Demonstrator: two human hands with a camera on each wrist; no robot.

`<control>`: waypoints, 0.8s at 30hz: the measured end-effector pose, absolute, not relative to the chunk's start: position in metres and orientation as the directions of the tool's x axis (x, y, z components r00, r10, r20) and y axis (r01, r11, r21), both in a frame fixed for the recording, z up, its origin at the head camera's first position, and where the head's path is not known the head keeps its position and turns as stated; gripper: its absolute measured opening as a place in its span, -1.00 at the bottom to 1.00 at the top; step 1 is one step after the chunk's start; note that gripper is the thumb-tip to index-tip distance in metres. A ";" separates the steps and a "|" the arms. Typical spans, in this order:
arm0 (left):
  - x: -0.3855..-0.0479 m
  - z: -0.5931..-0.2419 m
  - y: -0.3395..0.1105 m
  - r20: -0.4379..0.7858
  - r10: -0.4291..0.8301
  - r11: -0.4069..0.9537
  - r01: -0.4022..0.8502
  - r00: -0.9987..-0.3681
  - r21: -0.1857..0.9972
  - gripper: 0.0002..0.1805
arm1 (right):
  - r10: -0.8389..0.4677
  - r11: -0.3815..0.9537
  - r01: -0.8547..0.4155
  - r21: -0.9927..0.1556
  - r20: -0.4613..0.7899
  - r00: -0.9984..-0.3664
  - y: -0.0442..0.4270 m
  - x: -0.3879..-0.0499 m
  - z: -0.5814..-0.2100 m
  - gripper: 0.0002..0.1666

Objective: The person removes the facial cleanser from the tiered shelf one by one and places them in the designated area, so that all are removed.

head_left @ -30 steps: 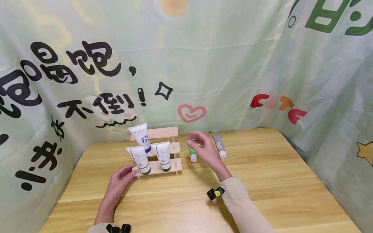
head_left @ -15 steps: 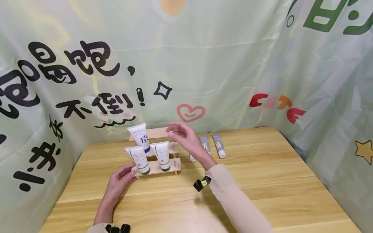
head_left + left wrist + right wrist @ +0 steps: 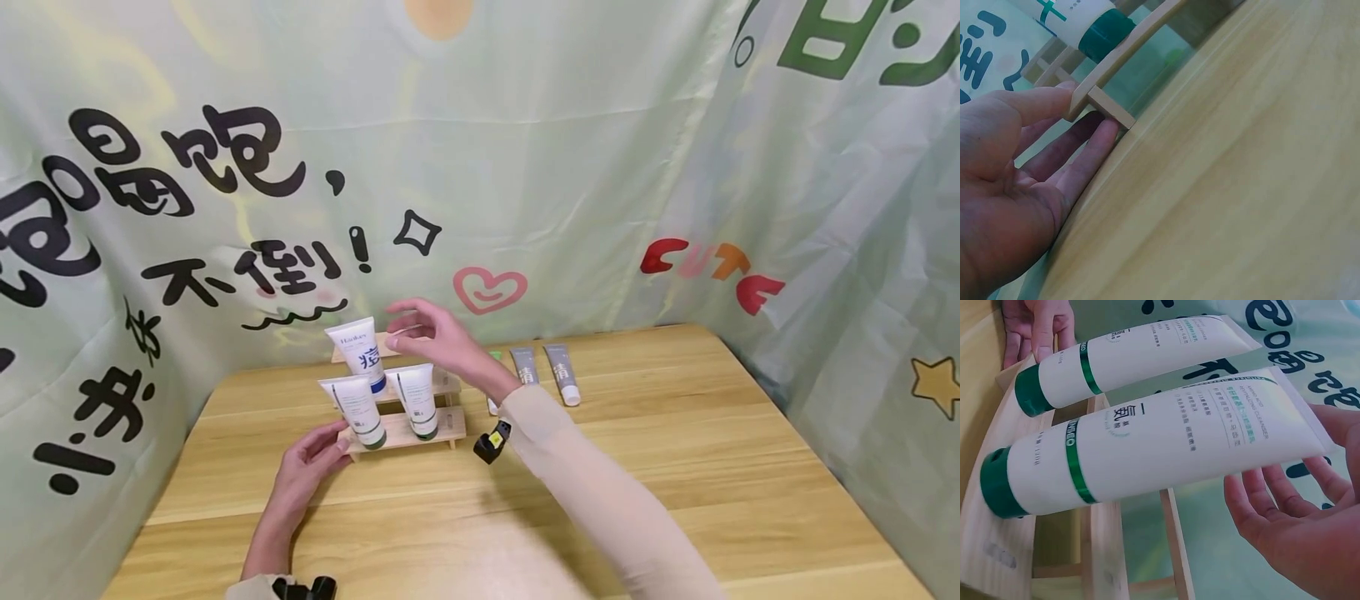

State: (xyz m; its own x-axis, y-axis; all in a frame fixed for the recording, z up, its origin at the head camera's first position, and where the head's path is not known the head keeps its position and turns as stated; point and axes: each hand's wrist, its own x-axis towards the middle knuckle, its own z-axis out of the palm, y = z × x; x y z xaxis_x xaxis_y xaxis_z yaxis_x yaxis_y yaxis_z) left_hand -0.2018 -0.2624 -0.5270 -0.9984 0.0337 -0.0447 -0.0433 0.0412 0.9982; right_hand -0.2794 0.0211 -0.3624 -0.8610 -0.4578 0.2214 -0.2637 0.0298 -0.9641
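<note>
My left hand (image 3: pixel 309 465) holds the left end of a tiered wooden rack (image 3: pixel 442 427), thumb on the step's edge and fingers by its leg (image 3: pixel 1112 107). Two white cleanser tubes with green caps, a left one (image 3: pixel 356 410) and a right one (image 3: pixel 416 402), stand on the lowest step. Behind them, on the middle step, is a white tube with blue lettering (image 3: pixel 357 346). My right hand (image 3: pixel 431 333) hovers over the upper part of the rack, just right of the blue-lettered tube, fingers loosely curved around nothing. Whether it touches that tube is hard to tell.
Right of the rack lie two grey tubes, a nearer one (image 3: pixel 525 365) and a farther one (image 3: pixel 561 375), on the wooden table (image 3: pixel 675 467). A green tube (image 3: pixel 492 404) is mostly hidden by my right forearm. A printed cloth (image 3: pixel 585 192) hangs behind the table.
My right hand has moved left and slightly up, from over the green tube to the rack beside the blue-lettered tube. A grey tube it covered now shows. My left hand has stayed put.
</note>
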 end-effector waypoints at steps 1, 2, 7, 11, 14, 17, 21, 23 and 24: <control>-0.202 -0.527 -0.263 -0.046 0.035 0.045 -0.045 -0.998 0.998 -0.44 | -0.465 0.041 -0.263 -0.964 0.215 -0.859 0.019 -0.281 -0.361 -0.40; -0.202 -0.527 -0.263 -0.047 0.033 0.046 -0.046 -0.998 0.998 -0.44 | -0.472 0.047 -0.261 -0.964 0.209 -0.856 0.017 -0.282 -0.359 -0.40; -0.202 -0.527 -0.263 -0.047 0.030 0.036 -0.046 -0.998 0.998 -0.44 | -0.503 0.065 -0.240 -0.969 0.176 -0.846 0.006 -0.289 -0.356 -0.42; -0.202 -0.527 -0.263 -0.038 0.025 0.010 -0.037 -0.999 0.999 -0.45 | -0.522 0.053 -0.212 -0.976 0.154 -0.839 -0.001 -0.294 -0.355 -0.46; -0.202 -0.528 -0.263 -0.029 0.031 -0.003 -0.029 -0.999 1.000 -0.46 | -0.529 0.044 -0.175 -0.984 0.126 -0.840 -0.004 -0.297 -0.354 -0.49; -0.202 -0.528 -0.264 -0.025 0.037 -0.008 -0.025 -0.999 1.000 -0.46 | -0.536 0.045 -0.138 -0.989 0.093 -0.839 -0.006 -0.298 -0.353 -0.54; -0.202 -0.528 -0.264 -0.021 0.040 0.004 -0.021 -0.999 1.000 -0.46 | -0.539 0.071 -0.125 -0.990 0.067 -0.840 -0.007 -0.300 -0.354 -0.61; -0.202 -0.528 -0.264 -0.022 0.045 0.015 -0.021 -0.999 1.000 -0.47 | -0.537 0.096 -0.129 -0.987 0.057 -0.842 -0.008 -0.302 -0.355 -0.61; -0.202 -0.528 -0.264 -0.022 0.045 0.019 -0.021 -0.999 1.000 -0.47 | -0.538 0.106 -0.130 -0.986 0.053 -0.841 -0.008 -0.303 -0.356 -0.62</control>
State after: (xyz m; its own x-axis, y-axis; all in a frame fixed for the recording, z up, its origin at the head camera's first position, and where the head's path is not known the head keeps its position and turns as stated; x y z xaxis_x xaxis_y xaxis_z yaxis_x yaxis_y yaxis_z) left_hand -0.2025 -0.2639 -0.5284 -0.9987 0.0454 -0.0220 -0.0211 0.0194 0.9996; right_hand -0.3030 -0.0084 -0.3561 -0.8414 -0.5377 0.0533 -0.1299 0.1055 -0.9859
